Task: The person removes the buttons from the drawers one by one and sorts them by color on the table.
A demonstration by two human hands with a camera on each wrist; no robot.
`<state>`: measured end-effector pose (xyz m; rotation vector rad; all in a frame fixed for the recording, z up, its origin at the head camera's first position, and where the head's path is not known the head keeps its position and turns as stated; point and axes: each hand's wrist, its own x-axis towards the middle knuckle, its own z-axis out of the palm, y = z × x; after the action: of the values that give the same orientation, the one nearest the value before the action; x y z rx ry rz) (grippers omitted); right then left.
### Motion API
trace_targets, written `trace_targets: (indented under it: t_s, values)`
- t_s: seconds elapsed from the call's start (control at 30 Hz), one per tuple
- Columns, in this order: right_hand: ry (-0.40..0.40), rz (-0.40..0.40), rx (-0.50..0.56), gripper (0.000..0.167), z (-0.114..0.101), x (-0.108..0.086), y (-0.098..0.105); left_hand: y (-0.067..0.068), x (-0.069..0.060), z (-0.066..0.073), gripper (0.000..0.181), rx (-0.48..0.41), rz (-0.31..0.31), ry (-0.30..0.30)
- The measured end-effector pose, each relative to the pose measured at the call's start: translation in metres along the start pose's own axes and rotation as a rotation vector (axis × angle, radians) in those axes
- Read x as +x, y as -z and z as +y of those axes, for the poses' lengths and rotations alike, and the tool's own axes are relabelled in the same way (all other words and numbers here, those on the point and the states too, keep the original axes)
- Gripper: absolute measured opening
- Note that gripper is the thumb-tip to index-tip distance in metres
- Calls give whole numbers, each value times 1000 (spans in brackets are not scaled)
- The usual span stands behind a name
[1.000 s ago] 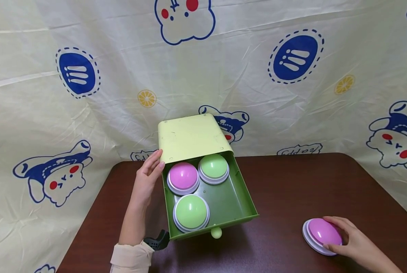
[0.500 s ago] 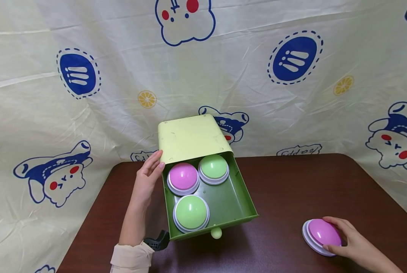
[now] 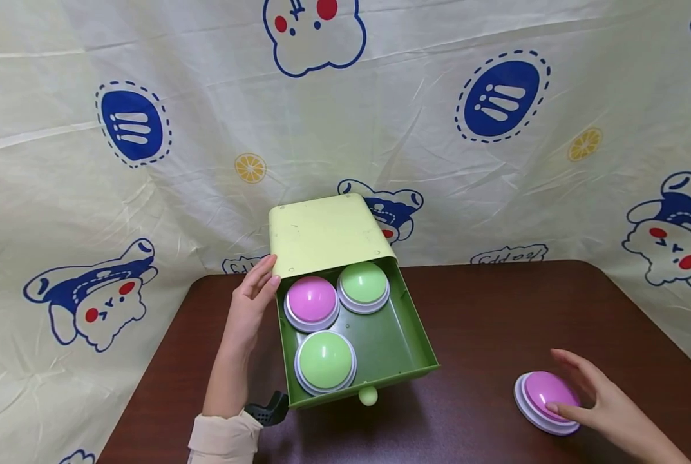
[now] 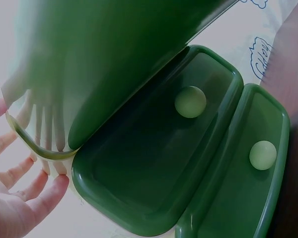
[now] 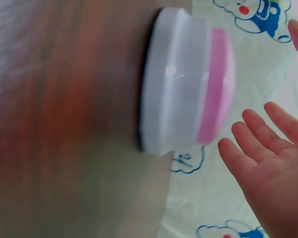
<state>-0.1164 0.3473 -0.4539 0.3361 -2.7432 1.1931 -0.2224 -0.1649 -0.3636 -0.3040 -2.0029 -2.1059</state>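
Observation:
A pink push button with a white base lies on the table at the right. My right hand is held just beside it, its fingers lifted off and spread; the right wrist view shows a gap between the fingers and the pink dome. My left hand rests its straight fingers against the left side of a small cream cabinet. The cabinet's green drawer is pulled out. Inside sit a pink button and two green buttons, one at the back and one in front.
Below the pulled-out drawer, the left wrist view shows two closed green drawers with round knobs. The brown table meets a white printed cloth behind. A black wrist device is at my left wrist, near the drawer's corner.
My right hand has let go of the pink button on the table, its fingers rising and opening away from it. The left hand and the drawer stay as they were.

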Motion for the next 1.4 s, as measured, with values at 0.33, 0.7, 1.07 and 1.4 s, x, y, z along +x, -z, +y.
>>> trace_targets:
  t_s: [0.33,0.7,1.07,1.4]
  values:
    - [66,-8,47,83,-44,13,5,0,0,0,44,-3,-1,-7]
    - [324,-38,87,88,-85,38,3,0,0,0,45,7,-4,3]
    - [403,-85,66,87,-119,60,4,0,-1,0,44,8,-3,8]
    - [458,-125,33,85,-148,77,-4,0,0,0,44,3,-2,2]
